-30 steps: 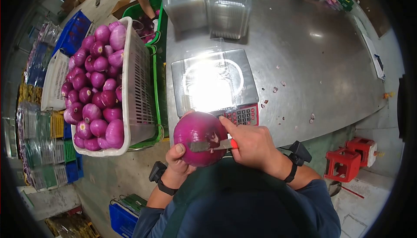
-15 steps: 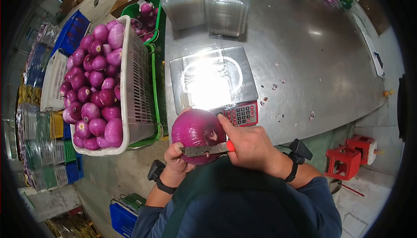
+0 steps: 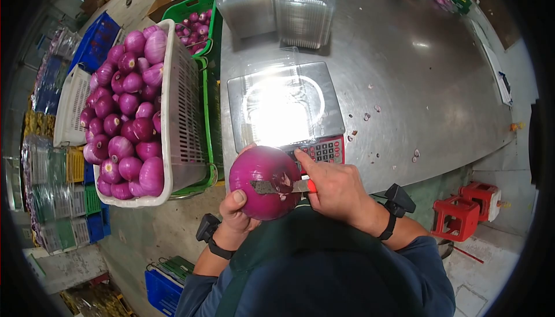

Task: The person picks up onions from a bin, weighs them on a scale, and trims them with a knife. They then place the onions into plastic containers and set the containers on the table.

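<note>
A large purple onion (image 3: 260, 164) is held in front of my body, near the table's front edge. My left hand (image 3: 236, 210) grips it from the lower left, thumb against its skin and the other fingers mostly hidden behind. In my right hand (image 3: 338, 187) is a knife (image 3: 272, 186) with an orange-red handle end, its index finger stretched forward. The blade lies flat across the onion, beside a torn, peeling patch at its right. Just beyond the onion sits a digital scale (image 3: 332, 115) with a red keypad, a clear plastic container (image 3: 263, 65) on its plate under strong glare.
At the left stands a white crate (image 3: 166, 115) piled with purple onions (image 3: 128, 104). Behind it a green crate (image 3: 215, 25) holds more. Stacked clear containers (image 3: 305, 13) stand at the back of the steel table (image 3: 399, 86), where skin scraps lie. Red stools (image 3: 457, 216) are at the right.
The knife blade has moved up the onion, from its lower part to nearer the middle. A person's gloved hand over the far green crate is gone from view.
</note>
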A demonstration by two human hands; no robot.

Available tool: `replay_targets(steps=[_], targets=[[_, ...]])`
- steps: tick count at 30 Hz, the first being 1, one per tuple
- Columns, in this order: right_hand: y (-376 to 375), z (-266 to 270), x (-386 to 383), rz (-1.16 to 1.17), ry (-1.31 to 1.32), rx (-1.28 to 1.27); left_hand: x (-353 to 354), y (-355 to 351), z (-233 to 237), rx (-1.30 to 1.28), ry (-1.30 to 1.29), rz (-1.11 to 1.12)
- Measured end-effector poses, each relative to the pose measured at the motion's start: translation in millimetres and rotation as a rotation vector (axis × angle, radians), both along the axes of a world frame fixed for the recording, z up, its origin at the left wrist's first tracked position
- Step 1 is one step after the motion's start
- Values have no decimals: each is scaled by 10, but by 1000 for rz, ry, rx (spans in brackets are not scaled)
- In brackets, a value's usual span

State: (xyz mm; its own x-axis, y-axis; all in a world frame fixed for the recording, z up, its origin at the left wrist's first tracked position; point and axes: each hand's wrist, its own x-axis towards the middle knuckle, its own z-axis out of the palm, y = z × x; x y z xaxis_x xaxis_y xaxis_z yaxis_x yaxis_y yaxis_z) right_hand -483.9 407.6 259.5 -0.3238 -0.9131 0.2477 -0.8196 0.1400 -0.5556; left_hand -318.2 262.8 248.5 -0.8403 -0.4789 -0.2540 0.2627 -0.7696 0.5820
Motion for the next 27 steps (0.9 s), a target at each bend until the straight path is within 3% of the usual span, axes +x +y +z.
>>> replay_targets(steps=[10,14,22,25,27], targets=[[71,-73,-29,-75,-21,-32,-60,27,-40,-21,-4,-36],[265,-18,-20,-180,-23,-17,-218,51,-2,-6,-3,-159],[1088,-311,-11,-633,29,-27,-813,449,58,-50,-69,-518],[1769,-1006,-175,-1056,148,-107,-968,552,9,-41,-45,-562],[2210,-1182,-209,-1245,59,-30,-979,538,-21,65,-74,-589]])
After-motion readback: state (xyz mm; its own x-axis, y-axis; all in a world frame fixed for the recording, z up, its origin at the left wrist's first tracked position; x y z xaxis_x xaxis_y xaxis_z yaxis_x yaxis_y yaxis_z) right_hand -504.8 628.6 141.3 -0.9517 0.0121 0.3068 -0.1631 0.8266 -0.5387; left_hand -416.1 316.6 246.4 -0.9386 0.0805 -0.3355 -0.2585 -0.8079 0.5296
